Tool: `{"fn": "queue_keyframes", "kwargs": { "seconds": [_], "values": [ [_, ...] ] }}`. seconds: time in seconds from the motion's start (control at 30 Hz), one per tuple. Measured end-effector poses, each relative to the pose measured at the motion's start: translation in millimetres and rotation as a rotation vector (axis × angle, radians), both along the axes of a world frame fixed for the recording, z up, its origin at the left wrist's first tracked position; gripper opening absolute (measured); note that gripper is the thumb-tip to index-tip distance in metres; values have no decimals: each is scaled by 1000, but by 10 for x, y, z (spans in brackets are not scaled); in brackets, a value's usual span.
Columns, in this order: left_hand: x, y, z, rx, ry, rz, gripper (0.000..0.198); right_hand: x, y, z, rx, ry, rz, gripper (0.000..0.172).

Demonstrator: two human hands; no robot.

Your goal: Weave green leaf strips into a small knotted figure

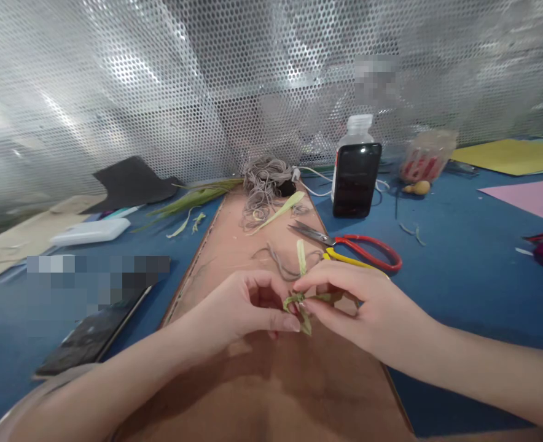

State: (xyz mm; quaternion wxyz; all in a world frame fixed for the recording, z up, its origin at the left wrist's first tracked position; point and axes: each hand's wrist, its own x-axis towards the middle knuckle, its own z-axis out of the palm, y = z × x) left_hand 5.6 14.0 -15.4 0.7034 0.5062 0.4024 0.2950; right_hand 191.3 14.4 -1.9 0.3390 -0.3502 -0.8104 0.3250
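Over the brown board point(253, 393), my left hand point(248, 307) pinches a small folded green leaf strip point(305, 324) between thumb and fingers. From the other side my right hand point(363, 301) pinches the same strip, fingertips almost meeting those of the left. Part of the strip is hidden by the fingers. Just beyond, a pale strip end point(301, 256) and a loose grey cord point(278, 261) lie on the board. Scissors point(373, 250) with red and yellow handles rest behind my right hand, blades pointing left. Farther up are another pale leaf strip point(281, 212) and a tangled grey cord bundle point(266, 175).
A dark phone point(357, 181) leans upright against a clear bottle point(360, 125). Right of it are a plastic tub point(425, 156) and coloured sheets point(513, 156). Long green leaves point(198, 195), a white case point(91, 231) and a dark flat object point(96, 334) lie left. Perforated metal point(253, 73) rises behind.
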Motion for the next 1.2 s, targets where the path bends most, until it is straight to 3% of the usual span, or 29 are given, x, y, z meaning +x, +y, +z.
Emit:
{"fn": "queue_keyframes", "kwargs": {
  "seconds": [0.2, 0.5, 0.63, 0.8, 1.2],
  "values": [
    [23, -15, -7, 34, 31, 54, 17, -15, -14, 2, -91, 43, -5, 15],
    [25, -24, 26, 159, 143, 84, 23, -4, -19, 26, -77, 27, -5, 17],
    [26, -33, 93, 221, 161, 177, 27, 27, -44, 17, -49, -59, 36, 26],
    [9, -21, 88, 94, 70, 301, 29, 51, -90, -4, -99, -134, 150, 44],
    [-10, -23, 88, 30, 36, 161, 20, 106, -27, -26, -32, -164, 166, 55]
  ]
}}
